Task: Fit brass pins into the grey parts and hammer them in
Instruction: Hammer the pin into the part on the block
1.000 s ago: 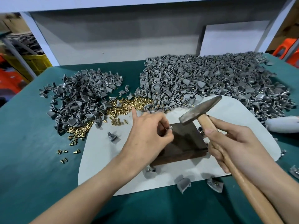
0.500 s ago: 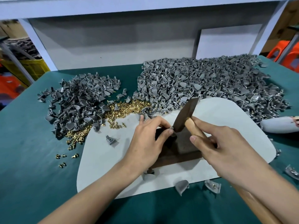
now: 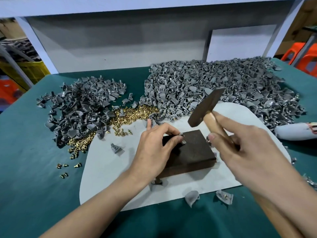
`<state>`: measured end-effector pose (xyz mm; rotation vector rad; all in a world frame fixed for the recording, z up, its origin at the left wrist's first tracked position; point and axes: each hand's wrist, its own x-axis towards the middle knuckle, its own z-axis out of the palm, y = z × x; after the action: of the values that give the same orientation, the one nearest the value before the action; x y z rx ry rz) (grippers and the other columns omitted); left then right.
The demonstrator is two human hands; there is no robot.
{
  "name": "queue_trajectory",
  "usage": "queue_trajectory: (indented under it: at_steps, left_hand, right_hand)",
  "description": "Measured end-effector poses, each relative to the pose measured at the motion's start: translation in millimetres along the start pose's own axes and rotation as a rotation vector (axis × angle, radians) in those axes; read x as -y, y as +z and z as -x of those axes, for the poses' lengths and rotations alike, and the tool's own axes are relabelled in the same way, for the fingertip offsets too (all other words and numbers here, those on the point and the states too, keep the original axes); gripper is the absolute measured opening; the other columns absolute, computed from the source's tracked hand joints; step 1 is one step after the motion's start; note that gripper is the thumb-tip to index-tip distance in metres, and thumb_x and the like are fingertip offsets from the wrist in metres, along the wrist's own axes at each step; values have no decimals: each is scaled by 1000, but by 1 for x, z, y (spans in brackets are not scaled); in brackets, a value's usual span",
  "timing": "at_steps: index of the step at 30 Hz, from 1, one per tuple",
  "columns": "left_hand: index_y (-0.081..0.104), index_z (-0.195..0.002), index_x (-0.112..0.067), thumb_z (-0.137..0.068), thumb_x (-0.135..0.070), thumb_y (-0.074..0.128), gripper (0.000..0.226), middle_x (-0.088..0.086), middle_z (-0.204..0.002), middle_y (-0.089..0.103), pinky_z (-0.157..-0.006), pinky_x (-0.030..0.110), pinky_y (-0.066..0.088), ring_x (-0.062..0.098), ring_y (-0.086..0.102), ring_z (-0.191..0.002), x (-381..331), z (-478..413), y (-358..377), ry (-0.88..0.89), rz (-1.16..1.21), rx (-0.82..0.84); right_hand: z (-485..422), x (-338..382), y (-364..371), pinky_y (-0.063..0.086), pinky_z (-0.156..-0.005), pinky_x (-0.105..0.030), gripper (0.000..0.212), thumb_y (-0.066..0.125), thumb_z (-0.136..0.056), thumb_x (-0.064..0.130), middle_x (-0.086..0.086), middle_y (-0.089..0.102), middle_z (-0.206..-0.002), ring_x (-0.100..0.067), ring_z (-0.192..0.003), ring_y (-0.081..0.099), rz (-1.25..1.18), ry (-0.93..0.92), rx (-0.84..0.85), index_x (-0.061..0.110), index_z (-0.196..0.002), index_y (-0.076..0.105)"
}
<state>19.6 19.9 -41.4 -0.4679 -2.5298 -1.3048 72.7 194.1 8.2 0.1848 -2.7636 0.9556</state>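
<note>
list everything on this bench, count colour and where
grey moulded parts: many, two heaps; larger rear right, darker smaller one rear left
small brass pins: many, gold; between the heaps, a few strays left
dark brown block: one; on the mat
pale grey mat: one; centre of the teal table cover
wooden-handled hammer: one, dark head; above the block
single grey part: one; on the block's top
left hand: pinches that part
right hand: grips the hammer handle

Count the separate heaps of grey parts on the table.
2. A smaller heap at far left, a larger heap at far right, brass pins between them. Scattered single parts not counted; more may lie out of view.
</note>
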Motion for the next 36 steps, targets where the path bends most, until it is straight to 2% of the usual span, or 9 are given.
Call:
queue_trajectory:
  at_steps: [3,8,14,16,19,25,28,32,36]
  left_hand:
    - [62,-78,-25,-82,-20,72,12,-24,-73,61,-119,18,2,-4,60,-80,0,1,-1,-6,16,-5]
    - [59,-75,-31,-81,-19,73,19,-27,-72,60,-119,18,3,-5,60,-80,-2,-1,-1,-24,24,-20]
    - [55,-72,-36,-82,-22,72,24,-29,-68,62,-121,26,5,-5,60,-77,0,1,-1,-41,56,-5]
    - [56,-73,-36,-82,-21,72,23,-27,-70,62,-121,26,5,-4,61,-77,0,0,-1,-43,62,5]
    - [59,-77,-33,-83,-19,71,19,-21,-79,66,-121,24,5,-3,62,-81,1,0,-1,-39,60,13]
    - [62,-97,-31,-84,-18,71,20,-19,-88,68,-118,17,6,-9,60,-94,2,2,-2,2,36,17]
    - [63,-92,-32,-84,-17,71,19,-19,-88,68,-114,11,4,-8,61,-92,3,2,-1,10,27,18]
    - [65,-91,-28,-84,-15,72,16,-20,-86,67,-114,10,4,-5,62,-91,4,2,-1,17,16,14]
    - [58,-86,-36,-83,-11,71,28,-23,-82,65,-117,18,6,-4,62,-90,1,2,-2,21,38,28]
  right_hand:
    - [5,-1,10,41,-59,-31,27,51,-89,34,6,44,-48,-10,-50,42,29,43,99,27,-114,59]
    - [1,7,-2,37,-49,-8,31,51,-83,34,33,49,-49,6,-51,48,-70,-34,14,33,-112,63]
    - [-19,-20,-7,34,-47,-9,37,59,-89,25,22,48,-43,0,-41,48,-37,79,-127,27,-125,60]
    - [-28,-36,-8,45,-58,-28,43,58,-88,24,6,67,-68,-20,-63,63,123,117,-178,27,-131,55]
    - [-36,-60,-2,47,-66,-40,60,52,-87,27,-20,67,-88,-40,-80,62,470,186,-161,40,-143,34]
    - [-34,-73,18,44,-69,-35,55,48,-92,40,-4,63,-103,-33,-93,62,625,224,-15,41,-144,29]
    - [-37,-60,12,46,-75,-36,42,50,-92,42,-3,53,-103,-29,-102,53,675,220,21,34,-133,49]
    - [-46,-21,11,47,-81,-34,25,63,-88,28,6,52,-90,-20,-93,54,359,-68,-69,23,-112,68]
    - [-54,5,29,46,-83,-26,12,68,-84,18,8,59,-84,-9,-83,56,158,-128,121,20,-95,73]
